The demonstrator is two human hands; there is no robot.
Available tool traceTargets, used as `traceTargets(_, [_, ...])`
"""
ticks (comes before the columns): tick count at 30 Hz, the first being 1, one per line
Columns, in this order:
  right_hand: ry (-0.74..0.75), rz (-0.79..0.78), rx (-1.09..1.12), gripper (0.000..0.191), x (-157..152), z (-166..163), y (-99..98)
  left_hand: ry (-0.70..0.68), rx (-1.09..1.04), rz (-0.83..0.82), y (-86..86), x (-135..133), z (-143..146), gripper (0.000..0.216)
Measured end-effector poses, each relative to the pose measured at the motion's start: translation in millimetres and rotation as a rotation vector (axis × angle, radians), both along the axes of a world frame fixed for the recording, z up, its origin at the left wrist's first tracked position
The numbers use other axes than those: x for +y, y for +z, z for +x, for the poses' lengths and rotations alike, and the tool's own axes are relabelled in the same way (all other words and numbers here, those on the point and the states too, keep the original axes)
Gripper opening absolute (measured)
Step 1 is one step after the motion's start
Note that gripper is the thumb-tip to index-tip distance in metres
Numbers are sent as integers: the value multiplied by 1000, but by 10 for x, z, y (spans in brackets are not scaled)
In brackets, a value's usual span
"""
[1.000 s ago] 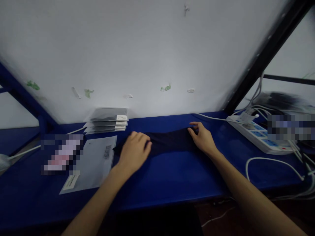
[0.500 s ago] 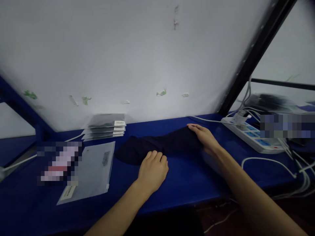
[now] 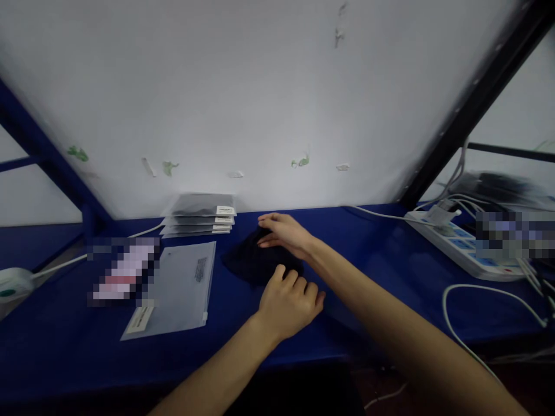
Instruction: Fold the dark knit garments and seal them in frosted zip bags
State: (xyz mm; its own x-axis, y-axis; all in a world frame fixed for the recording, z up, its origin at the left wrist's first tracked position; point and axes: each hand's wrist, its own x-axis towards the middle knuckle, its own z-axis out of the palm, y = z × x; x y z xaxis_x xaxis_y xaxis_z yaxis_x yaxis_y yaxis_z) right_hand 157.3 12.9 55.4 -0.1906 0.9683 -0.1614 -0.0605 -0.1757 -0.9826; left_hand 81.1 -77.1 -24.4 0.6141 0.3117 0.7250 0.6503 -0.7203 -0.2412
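The right hand (image 3: pixel 286 233), pinching, has folded the dark cloth (image 3: pixel 246 261) toward the worktop's (image 3: pixel 355 234) left edge; left hand (image 3: pixel 289 303) curled, grip unclear.

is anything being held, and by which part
The right hand seems to hold the dark cloth by its far edge; for the left hand, it cannot be told.

head view, forward, down over table (image 3: pixel 368 240)
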Motion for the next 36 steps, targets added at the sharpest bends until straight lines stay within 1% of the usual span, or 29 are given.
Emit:
traceTargets(2, [78,-14,-55,17,54,-139,-153,-24,-7,16,-2,-5,-8,28])
traceTargets(3, [101,16,-113,18,80,-175,-221,-32,-5,15,-8,-3,-11,26])
traceTargets(4, [113,78,-199,19,105,-191,-279,-37,1,9,-14,0,-14,25])
traceTargets(5, [118,173,-310,21,128,-190,-325,-40,12,-4,-20,3,-16,24])
traceTargets(7, [147,434,-570,26,173,-157,-377,-43,40,-34,-25,5,-18,23])
traceTargets(9, [245,702,-809,33,211,-111,-389,-39,70,-73,-13,-3,-18,22])
traceTargets(10, [315,809,-895,37,227,-92,-387,-34,81,-96,-2,-8,-19,21])
traceTargets(11, [387,887,-961,42,239,-77,-382,-29,89,-118,9,-13,-19,20])
traceTargets(13, [506,963,-1063,51,255,-58,-366,-26,109,-156,26,-19,-20,18])
traceTargets(15, [572,960,-1161,54,258,-37,-341,-19,119,-180,25,-14,-19,18])
traceTargets(18, [564,904,-1311,51,252,52,-301,27,82,-196,-8,5,-13,25])
traceTargets(21, [448,808,-1455,52,260,255,-306,20,57,-203,-40,16,-5,25])
traceTargets(25, [223,645,-1569,47,302,659,-426,-44,71,-218,-37,6,-2,20])
traceTargets(27, [117,569,-1558,44,324,859,-508,-54,71,-232,-25,3,-6,19])
traceTargets(29, [59,525,-1510,41,341,1019,-582,-51,69,-252,-13,7,-13,17])
traceTargets(32, [33,534,-1451,42,358,1152,-666,-41,57,-294,0,20,-19,16])
traceTargets(34, [19,552,-1428,45,368,1181,-713,-36,42,-327,5,29,-18,16])
traceTargets(36, [-1,564,-1410,44,375,1186,-762,-26,35,-355,11,36,-15,21])
